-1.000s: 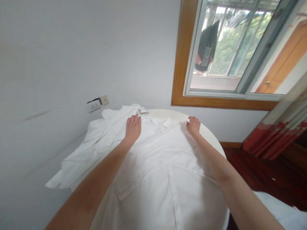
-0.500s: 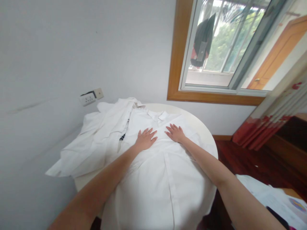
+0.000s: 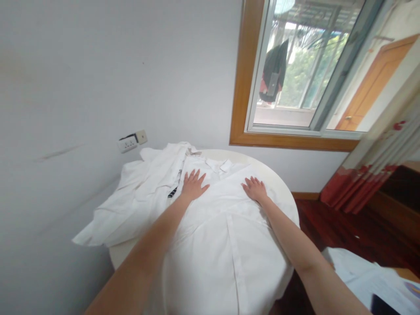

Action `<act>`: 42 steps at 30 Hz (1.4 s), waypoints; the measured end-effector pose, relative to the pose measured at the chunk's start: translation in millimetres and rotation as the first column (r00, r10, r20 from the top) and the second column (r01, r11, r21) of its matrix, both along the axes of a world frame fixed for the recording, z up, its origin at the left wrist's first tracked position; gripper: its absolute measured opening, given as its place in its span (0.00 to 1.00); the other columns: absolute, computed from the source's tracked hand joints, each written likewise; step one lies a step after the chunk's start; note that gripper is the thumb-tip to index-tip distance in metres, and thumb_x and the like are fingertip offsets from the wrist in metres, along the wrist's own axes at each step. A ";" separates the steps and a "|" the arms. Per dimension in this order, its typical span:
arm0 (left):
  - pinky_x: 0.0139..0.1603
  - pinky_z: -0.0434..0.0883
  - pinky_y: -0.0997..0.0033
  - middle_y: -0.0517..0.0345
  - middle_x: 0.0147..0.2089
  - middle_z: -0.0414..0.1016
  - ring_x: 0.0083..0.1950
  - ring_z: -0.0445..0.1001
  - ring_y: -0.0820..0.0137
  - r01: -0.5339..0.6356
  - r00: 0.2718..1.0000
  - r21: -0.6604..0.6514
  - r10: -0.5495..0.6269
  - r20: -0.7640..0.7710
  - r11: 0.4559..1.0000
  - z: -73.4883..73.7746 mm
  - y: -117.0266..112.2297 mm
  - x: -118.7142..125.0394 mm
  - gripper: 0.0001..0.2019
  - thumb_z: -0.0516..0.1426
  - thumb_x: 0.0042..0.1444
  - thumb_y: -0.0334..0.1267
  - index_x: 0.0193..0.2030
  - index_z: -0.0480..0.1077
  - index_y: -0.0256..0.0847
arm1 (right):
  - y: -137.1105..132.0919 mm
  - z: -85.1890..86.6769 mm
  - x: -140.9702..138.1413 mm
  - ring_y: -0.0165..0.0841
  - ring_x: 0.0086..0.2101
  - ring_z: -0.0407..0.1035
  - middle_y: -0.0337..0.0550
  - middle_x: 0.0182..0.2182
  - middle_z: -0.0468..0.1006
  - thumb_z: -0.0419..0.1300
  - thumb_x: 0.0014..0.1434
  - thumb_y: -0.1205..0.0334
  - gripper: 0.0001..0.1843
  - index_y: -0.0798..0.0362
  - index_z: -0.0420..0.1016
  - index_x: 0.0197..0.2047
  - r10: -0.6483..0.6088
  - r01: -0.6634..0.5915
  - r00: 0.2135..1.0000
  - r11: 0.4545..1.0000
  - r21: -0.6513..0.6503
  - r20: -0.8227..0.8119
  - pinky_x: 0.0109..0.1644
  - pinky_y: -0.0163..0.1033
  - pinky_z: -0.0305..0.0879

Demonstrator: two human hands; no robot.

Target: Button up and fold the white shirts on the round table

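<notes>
A white shirt (image 3: pixel 213 245) lies spread over a round white table, its collar toward the wall and its lower part hanging over the near edge. My left hand (image 3: pixel 193 187) rests flat on the shirt's upper left, fingers spread. On the upper right, my right hand (image 3: pixel 255 190) also lies flat with its fingers out. Neither hand grips the cloth. Left of the shirt, a heap of other white garments (image 3: pixel 141 197) covers that side of the table, with a dark striped piece (image 3: pixel 172 191) showing at its edge.
The table's rim (image 3: pixel 278 179) shows at the right and back. A wall socket (image 3: pixel 127 144) sits above the heap. A wood-framed window (image 3: pixel 295 141) is behind, with a curtain (image 3: pixel 357 188) at right. White printed cloth (image 3: pixel 364 273) lies at lower right.
My hands have slid apart across the shirt, the left one leftward and the right one rightward. The view has tilted slightly upward.
</notes>
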State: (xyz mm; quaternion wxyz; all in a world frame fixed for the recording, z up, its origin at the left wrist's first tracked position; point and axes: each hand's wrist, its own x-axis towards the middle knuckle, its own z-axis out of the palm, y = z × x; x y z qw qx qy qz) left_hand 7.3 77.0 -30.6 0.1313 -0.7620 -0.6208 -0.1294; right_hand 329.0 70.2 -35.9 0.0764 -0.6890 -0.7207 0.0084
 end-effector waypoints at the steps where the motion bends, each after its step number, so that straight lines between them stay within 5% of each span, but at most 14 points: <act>1: 0.68 0.36 0.43 0.47 0.72 0.48 0.73 0.42 0.52 -0.017 1.000 -0.045 0.018 0.017 0.999 -2.5 2.8 2.0 0.34 0.43 0.59 0.61 0.67 0.57 0.46 | 0.2 -0.8 -0.2 0.41 0.66 0.42 0.48 0.68 0.49 0.36 0.66 0.40 0.33 0.46 0.51 0.69 0.001 -0.001 1.000 1.000 0.005 0.002 0.66 0.54 0.38; 6: 0.66 0.41 0.39 0.47 0.72 0.48 0.72 0.44 0.50 -0.046 0.998 -0.231 0.054 0.030 0.972 -6.2 12.6 1.3 0.37 0.39 0.58 0.64 0.68 0.55 0.46 | 1.8 -2.6 -0.5 0.42 0.66 0.42 0.48 0.68 0.49 0.37 0.66 0.41 0.33 0.46 0.51 0.69 0.005 -0.005 1.000 1.000 0.011 -0.002 0.66 0.54 0.38; 13: 0.70 0.36 0.51 0.47 0.71 0.50 0.73 0.43 0.56 0.069 0.997 0.023 -0.068 -0.042 0.997 6.3 31.6 10.4 0.34 0.47 0.59 0.56 0.68 0.56 0.42 | -0.8 0.8 -3.1 0.43 0.66 0.42 0.49 0.68 0.48 0.36 0.67 0.43 0.32 0.47 0.50 0.69 0.001 -0.001 1.000 1.000 0.010 0.030 0.66 0.54 0.38; 21: 0.68 0.45 0.48 0.47 0.71 0.51 0.71 0.49 0.54 -0.014 1.000 -0.139 0.018 0.022 0.990 -12.9 60.1 6.6 0.30 0.42 0.62 0.56 0.66 0.58 0.44 | 0.3 -1.7 -5.1 0.44 0.66 0.42 0.50 0.68 0.49 0.37 0.67 0.43 0.32 0.47 0.52 0.69 -0.004 0.004 1.000 1.000 0.029 0.022 0.66 0.54 0.38; 28: 0.70 0.39 0.52 0.44 0.70 0.52 0.72 0.44 0.56 0.059 0.996 -0.052 -0.062 -0.057 0.997 -1.7 71.0 10.2 0.32 0.45 0.61 0.52 0.67 0.56 0.36 | 2.0 -4.7 -5.3 0.44 0.66 0.42 0.51 0.68 0.49 0.37 0.67 0.44 0.32 0.48 0.52 0.69 0.000 -0.001 1.000 0.999 0.042 0.010 0.66 0.55 0.37; 35: 0.70 0.39 0.49 0.51 0.69 0.55 0.71 0.48 0.56 0.031 0.998 -0.062 -0.034 -0.048 0.998 -6.6 74.8 11.3 0.28 0.42 0.63 0.51 0.65 0.61 0.44 | 2.2 -5.3 -5.2 0.44 0.66 0.42 0.50 0.68 0.49 0.36 0.67 0.44 0.32 0.48 0.51 0.69 0.000 -0.001 1.000 0.999 0.039 0.030 0.66 0.55 0.37; 42: 0.70 0.43 0.54 0.42 0.67 0.59 0.71 0.49 0.59 0.172 0.968 0.121 -0.145 -0.204 0.978 11.3 54.3 6.6 0.24 0.44 0.60 0.29 0.62 0.63 0.30 | 0.8 -5.1 -5.0 0.44 0.66 0.42 0.51 0.68 0.49 0.36 0.67 0.44 0.32 0.49 0.50 0.69 0.006 -0.008 0.998 0.999 0.038 0.055 0.65 0.56 0.38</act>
